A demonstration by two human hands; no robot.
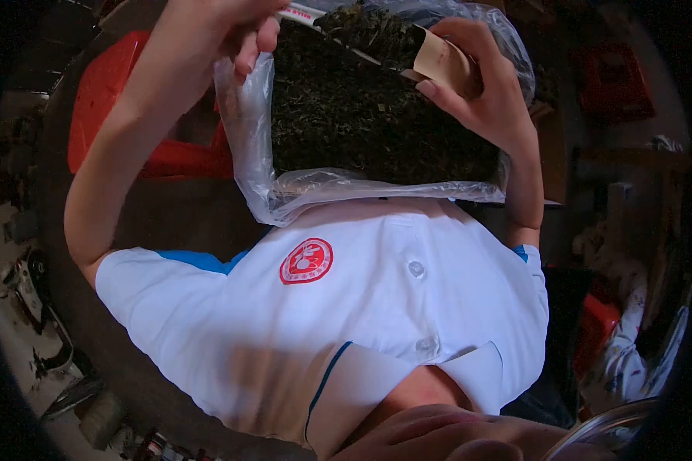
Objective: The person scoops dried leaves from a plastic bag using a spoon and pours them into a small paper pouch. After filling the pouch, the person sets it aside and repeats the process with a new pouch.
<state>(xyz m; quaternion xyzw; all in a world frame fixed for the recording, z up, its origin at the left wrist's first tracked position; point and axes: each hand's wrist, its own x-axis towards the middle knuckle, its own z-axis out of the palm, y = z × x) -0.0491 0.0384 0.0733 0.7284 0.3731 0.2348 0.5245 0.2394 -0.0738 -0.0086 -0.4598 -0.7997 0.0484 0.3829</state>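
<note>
My left hand [242, 34], partly cut off by the top edge, has curled fingers at the end of a white strip [304, 14] with red print. My right hand [480, 88] grips a curved beige piece [444, 60] like card or paper, thumb below and fingers above. Dark dried leaves [373, 34] lie heaped between the two hands, with a thin pale edge under them. Beneath is a larger mass of dark leaves [377, 131] inside a clear plastic bag [246, 138] with its mouth spread wide.
A red plastic stool [181, 160] stands to the left of the bag. Cardboard [553, 146] shows at the bag's right side. Farther right are a dim red crate [611, 81] and a red object [596, 326] beside pale cloth [630, 353].
</note>
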